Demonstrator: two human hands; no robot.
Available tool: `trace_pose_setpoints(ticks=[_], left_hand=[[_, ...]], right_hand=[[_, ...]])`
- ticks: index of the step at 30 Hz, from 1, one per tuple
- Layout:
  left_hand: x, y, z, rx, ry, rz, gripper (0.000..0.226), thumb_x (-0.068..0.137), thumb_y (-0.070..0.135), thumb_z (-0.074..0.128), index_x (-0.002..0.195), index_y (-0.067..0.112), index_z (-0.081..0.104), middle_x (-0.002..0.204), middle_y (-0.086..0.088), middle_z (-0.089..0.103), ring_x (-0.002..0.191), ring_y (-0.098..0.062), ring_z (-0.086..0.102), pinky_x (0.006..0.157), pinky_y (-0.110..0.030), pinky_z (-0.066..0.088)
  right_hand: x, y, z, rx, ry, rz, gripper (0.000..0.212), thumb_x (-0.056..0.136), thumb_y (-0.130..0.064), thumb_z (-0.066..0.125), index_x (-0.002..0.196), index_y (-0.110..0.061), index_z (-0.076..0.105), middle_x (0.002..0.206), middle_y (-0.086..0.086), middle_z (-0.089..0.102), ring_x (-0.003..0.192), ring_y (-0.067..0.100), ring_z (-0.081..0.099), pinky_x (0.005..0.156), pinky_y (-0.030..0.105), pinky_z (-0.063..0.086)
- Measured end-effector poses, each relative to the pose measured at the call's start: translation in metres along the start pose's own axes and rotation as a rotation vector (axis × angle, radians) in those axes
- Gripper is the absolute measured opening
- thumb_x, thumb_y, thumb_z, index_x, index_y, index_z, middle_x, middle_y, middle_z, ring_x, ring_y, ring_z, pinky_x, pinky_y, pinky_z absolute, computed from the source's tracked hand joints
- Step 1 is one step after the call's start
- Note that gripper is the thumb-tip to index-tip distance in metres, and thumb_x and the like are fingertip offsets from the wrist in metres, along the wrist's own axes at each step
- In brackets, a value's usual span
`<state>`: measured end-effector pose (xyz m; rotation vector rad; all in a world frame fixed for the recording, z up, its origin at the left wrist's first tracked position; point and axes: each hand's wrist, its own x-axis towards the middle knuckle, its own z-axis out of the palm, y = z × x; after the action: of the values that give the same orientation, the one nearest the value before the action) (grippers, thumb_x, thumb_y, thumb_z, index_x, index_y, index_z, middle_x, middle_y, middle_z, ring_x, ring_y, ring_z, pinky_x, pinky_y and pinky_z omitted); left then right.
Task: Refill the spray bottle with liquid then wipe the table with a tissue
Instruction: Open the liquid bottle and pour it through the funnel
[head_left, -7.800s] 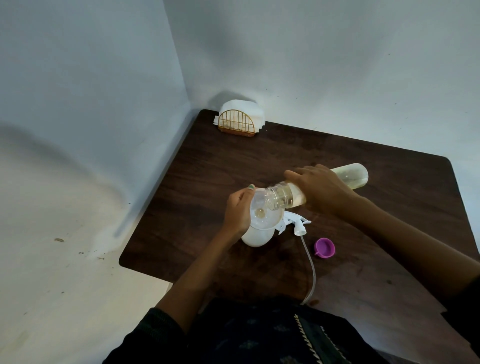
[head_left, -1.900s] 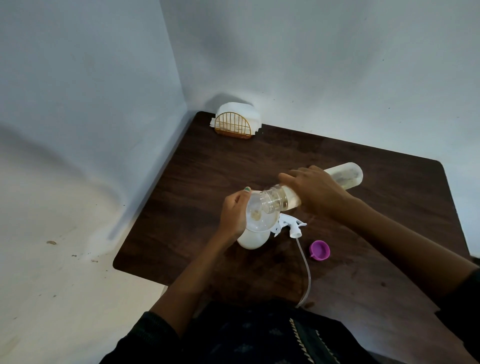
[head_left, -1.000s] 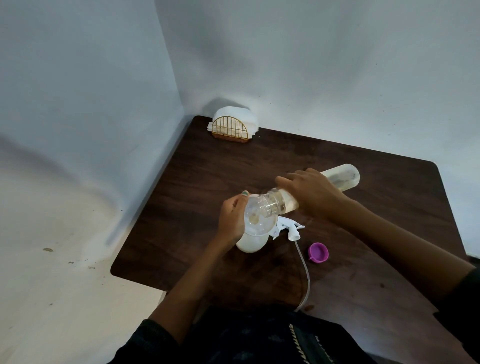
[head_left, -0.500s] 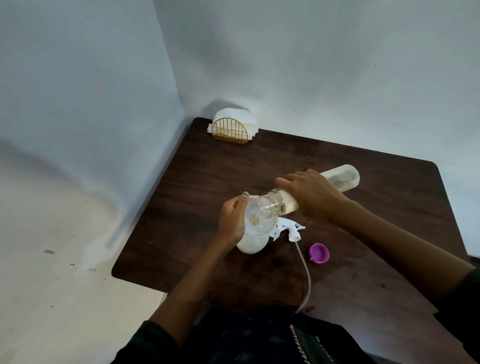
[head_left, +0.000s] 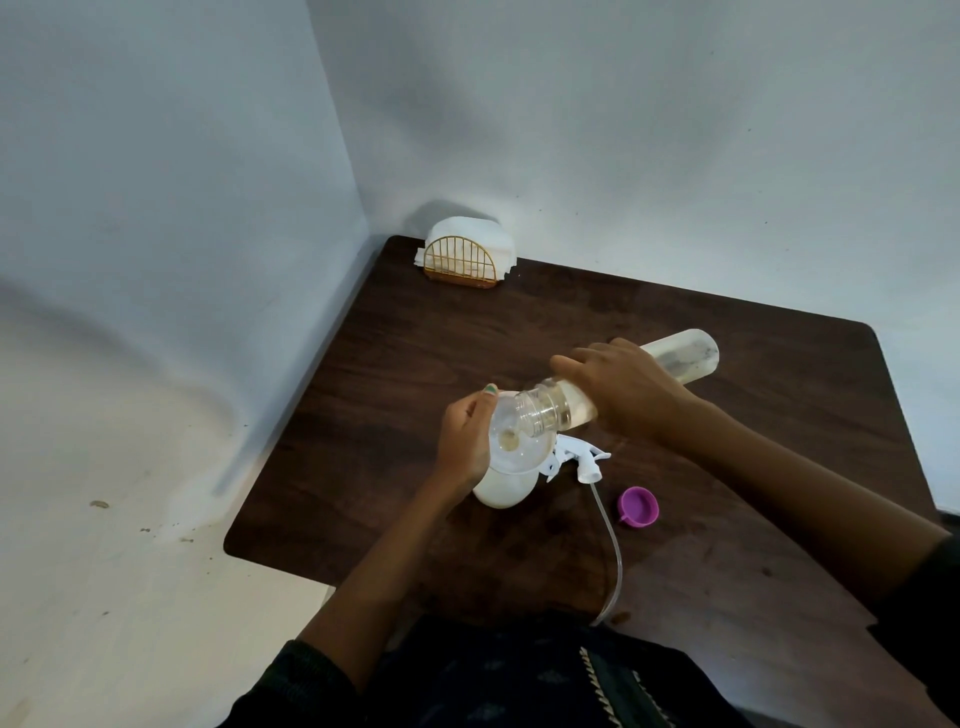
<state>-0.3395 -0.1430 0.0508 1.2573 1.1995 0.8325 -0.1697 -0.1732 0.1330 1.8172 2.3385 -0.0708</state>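
A white spray bottle (head_left: 503, 492) stands on the dark wooden table (head_left: 727, 364) with a clear funnel (head_left: 514, 447) in its neck. My left hand (head_left: 464, 441) grips the funnel's rim and the bottle's top. My right hand (head_left: 631, 387) holds a clear refill bottle (head_left: 685, 356) tipped almost flat, its open mouth over the funnel. Pale yellowish liquid lies in the refill bottle's neck and the funnel's bottom. The white spray head (head_left: 576, 457) with its long clear tube (head_left: 615, 561) lies beside the spray bottle. White tissues sit in a gold wire holder (head_left: 464, 260) at the far corner.
A purple cap (head_left: 638, 507) lies on the table right of the spray head. Walls close off the table at the back and the left. The floor shows at the left below the table's near-left corner (head_left: 234, 545).
The refill bottle holds less liquid than several seconds ago, and the spray bottle looks fuller. Both hands keep the same grips; only the view has shifted slightly.
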Motion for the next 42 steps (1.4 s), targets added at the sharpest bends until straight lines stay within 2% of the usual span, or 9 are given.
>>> trace_pose_setpoints(ticks=[14,18,22,27,31,38,42], left_hand=[[0.0013,-0.0043,-0.0010,-0.001,-0.017,0.007,0.025,0.099,0.023,0.043,0.086,0.009,0.059,0.081,-0.009,0.052,0.072,-0.009,0.046,0.055,-0.006,0.038],[0.0014,-0.0041,-0.0004,0.009,-0.002,0.002,0.023,0.099,0.023,0.043,0.085,0.010,0.056,0.082,-0.008,0.051,0.067,-0.004,0.044,0.054,-0.004,0.037],[0.0026,-0.0056,-0.0005,0.003,-0.012,0.011,0.032,0.099,0.024,0.042,0.088,0.002,0.062,0.080,-0.009,0.051,0.075,-0.016,0.046,0.053,-0.006,0.037],[0.0019,-0.0044,0.0000,0.000,-0.004,0.009,0.023,0.099,0.023,0.043,0.086,0.010,0.057,0.082,-0.009,0.050,0.071,-0.011,0.045,0.053,-0.006,0.038],[0.0016,-0.0058,-0.0002,-0.005,0.003,0.011,0.033,0.099,0.023,0.043,0.089,-0.001,0.063,0.080,-0.010,0.053,0.076,-0.017,0.047,0.054,-0.006,0.037],[0.0023,-0.0053,0.0002,0.021,0.000,-0.001,0.034,0.099,0.024,0.043,0.090,-0.002,0.063,0.080,-0.011,0.053,0.072,-0.012,0.047,0.052,-0.005,0.037],[0.0015,-0.0055,0.0000,0.006,0.000,-0.005,0.036,0.098,0.023,0.043,0.087,-0.005,0.063,0.079,-0.011,0.052,0.076,-0.017,0.048,0.053,-0.007,0.037]], right_hand=[[-0.0006,0.0003,0.0015,0.004,0.014,-0.009,0.046,0.077,-0.023,0.066,0.118,-0.021,0.046,0.110,0.004,0.062,0.102,0.022,0.058,0.085,0.034,0.039],[-0.0003,-0.0001,0.0009,0.000,0.005,-0.007,0.046,0.078,-0.023,0.066,0.119,-0.021,0.045,0.111,0.003,0.061,0.102,0.021,0.057,0.085,0.033,0.038],[-0.0002,0.0009,0.0006,0.002,0.006,-0.007,0.047,0.077,-0.022,0.066,0.119,-0.020,0.045,0.111,0.004,0.061,0.103,0.022,0.057,0.085,0.034,0.038],[0.0003,-0.0004,-0.0006,-0.009,-0.017,-0.004,0.050,0.078,-0.025,0.066,0.122,-0.021,0.043,0.115,0.003,0.060,0.106,0.021,0.056,0.089,0.034,0.039],[0.0004,-0.0005,-0.0021,-0.010,-0.016,-0.004,0.049,0.078,-0.024,0.066,0.122,-0.021,0.043,0.115,0.004,0.060,0.106,0.021,0.056,0.088,0.034,0.038],[-0.0010,-0.0016,-0.0042,-0.011,-0.011,-0.004,0.045,0.079,-0.023,0.064,0.119,-0.020,0.045,0.112,0.004,0.060,0.104,0.022,0.056,0.086,0.033,0.037],[-0.0018,-0.0021,-0.0048,-0.013,-0.005,-0.002,0.044,0.079,-0.023,0.064,0.118,-0.020,0.045,0.110,0.003,0.061,0.103,0.022,0.056,0.084,0.033,0.037]])
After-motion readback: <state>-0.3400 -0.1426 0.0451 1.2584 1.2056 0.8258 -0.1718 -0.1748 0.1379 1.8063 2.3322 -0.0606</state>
